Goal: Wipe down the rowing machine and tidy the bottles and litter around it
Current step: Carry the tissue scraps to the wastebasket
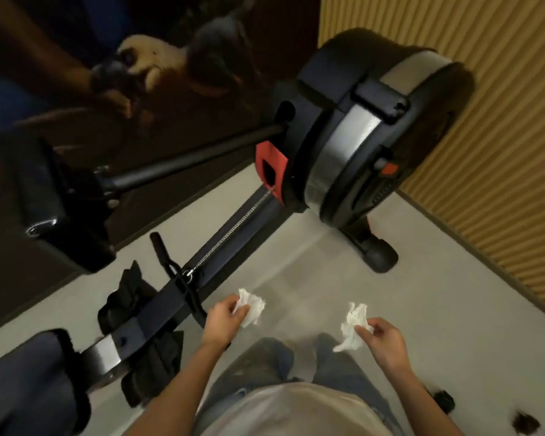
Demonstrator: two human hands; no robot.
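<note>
Black padding marks the seat [22,382] of the rower [328,171] at 8 o'clock in the head view, sitting at the near end of the dark rail [158,313], which climbs toward 1 o'clock. At 9 o'clock a dark console [54,199] hangs on a black post [186,158] that slants up to the machine's body, in front of a dim mural [139,64] at 11 o'clock. Black footrests [132,297] flank the rail, and the handle [173,272] lies across it just beyond them, its chain [233,228] stretched along the rail top to a red-trimmed slot. Just right of the rail, at 6 o'clock, the left hand [222,322] holds the left tissue [252,306], a crumpled white wad pinched between thumb and curled fingers. Below the hands are the person's jeans [265,357] and pale shirt [296,410]. Well apart from it, at 5 o'clock, the right hand [384,341] pinches the right tissue [353,325] at its fingertips, the paper trailing down. Both wads hang above the pale grey floor [422,278], touching neither it nor the machine. The black and silver flywheel [368,127] stands at 1 o'clock against a ribbed yellow wall [501,121]. Dark scraps [526,423] lie on the floor at 4 o'clock; what they are cannot be told.
</note>
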